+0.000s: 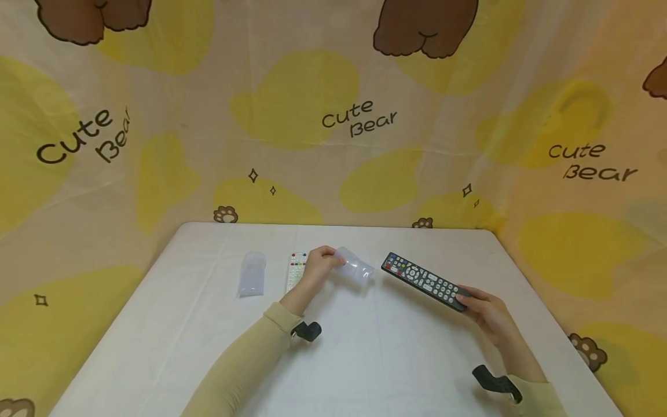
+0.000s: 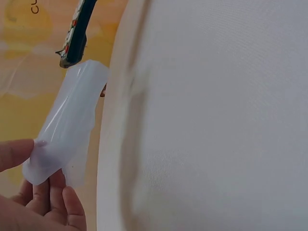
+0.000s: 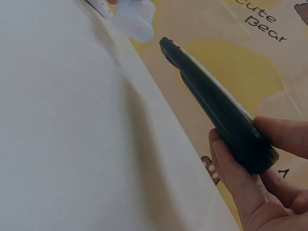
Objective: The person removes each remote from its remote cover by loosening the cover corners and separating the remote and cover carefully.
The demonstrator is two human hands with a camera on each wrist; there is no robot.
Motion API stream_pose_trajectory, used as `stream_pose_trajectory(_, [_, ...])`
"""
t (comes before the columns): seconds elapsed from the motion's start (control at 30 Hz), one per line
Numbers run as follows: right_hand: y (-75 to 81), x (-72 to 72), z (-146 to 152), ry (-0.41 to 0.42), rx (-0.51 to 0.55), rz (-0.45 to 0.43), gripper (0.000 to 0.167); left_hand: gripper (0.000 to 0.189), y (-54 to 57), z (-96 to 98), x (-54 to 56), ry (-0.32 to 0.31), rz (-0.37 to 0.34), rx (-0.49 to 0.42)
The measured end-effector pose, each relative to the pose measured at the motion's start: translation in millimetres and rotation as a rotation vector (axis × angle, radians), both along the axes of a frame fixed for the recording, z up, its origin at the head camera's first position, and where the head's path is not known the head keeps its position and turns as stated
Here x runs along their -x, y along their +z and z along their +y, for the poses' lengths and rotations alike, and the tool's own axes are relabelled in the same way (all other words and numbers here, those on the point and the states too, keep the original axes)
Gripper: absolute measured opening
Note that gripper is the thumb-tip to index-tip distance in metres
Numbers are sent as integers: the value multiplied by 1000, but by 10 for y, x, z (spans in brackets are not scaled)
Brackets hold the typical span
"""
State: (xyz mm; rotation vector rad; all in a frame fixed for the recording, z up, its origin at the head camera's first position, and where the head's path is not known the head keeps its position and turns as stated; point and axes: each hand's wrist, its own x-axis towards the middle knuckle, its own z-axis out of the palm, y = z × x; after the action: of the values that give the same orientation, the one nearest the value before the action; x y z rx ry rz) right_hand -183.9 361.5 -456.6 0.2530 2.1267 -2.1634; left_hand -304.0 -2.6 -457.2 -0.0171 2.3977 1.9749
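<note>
My left hand (image 1: 319, 267) pinches one end of a clear plastic sleeve (image 1: 356, 267) between thumb and fingers. In the left wrist view the sleeve (image 2: 72, 115) bulges out like a tube, its far end toward the remote. My right hand (image 1: 487, 313) grips a black remote control (image 1: 424, 280) by its lower end, buttons facing up. The remote's top end points at the sleeve's end, a small gap apart in the head view. In the right wrist view the dark back of the remote (image 3: 216, 103) shows, thumb on one side and fingers on the other.
A white remote control (image 1: 296, 269) lies on the table behind my left hand, partly hidden by it. Left of that lies another clear plastic sleeve (image 1: 252, 275). The white table (image 1: 354, 370) ends at a patterned cloth backdrop (image 1: 307, 168).
</note>
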Motion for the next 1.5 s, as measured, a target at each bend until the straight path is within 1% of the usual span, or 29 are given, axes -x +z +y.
stream_pose_trajectory(0.1, [-26, 12, -52, -3, 0, -21, 60, 22, -15, 13, 16, -24, 6, 43])
stream_pose_trajectory(0.2, [-55, 26, -100, -8, -4, -47, 66, 21, -16, 19, 14, -48, 7, 57])
stream_pose_trajectory(0.37, [-86, 47, -156, -38, 10, -64, 66, 20, -38, 27, 27, -78, 12, 70])
stream_pose_trajectory(0.57, [-98, 65, -197, -79, 39, -69, 68, 22, -82, 57, 71, -131, -5, 95])
stream_pose_trajectory(0.73, [-126, 97, -232, -112, 41, -91, 69, 21, -72, 82, 97, -200, -13, 142])
stream_pose_trajectory(0.9, [-162, 121, -297, -155, 26, -126, 67, 22, -85, 117, 136, -275, 1, 183])
stream_pose_trajectory(1.03, [-184, 130, -354, -186, 26, -134, 66, 23, -91, 154, 144, -312, -18, 195])
stream_pose_trajectory(1.17, [-201, 133, -397, -178, 12, -131, 66, 24, -121, 188, 140, -312, -25, 199])
stream_pose_trajectory(1.37, [-220, 119, -419, -150, -40, -129, 64, 27, -189, 212, 120, -260, 61, 227])
stream_pose_trajectory(1.43, [-227, 108, -422, -127, -79, -124, 63, 28, -200, 218, 109, -242, 81, 213])
stream_pose_trajectory(1.5, [-237, 101, -421, -107, -127, -121, 62, 29, -206, 224, 100, -229, 83, 178])
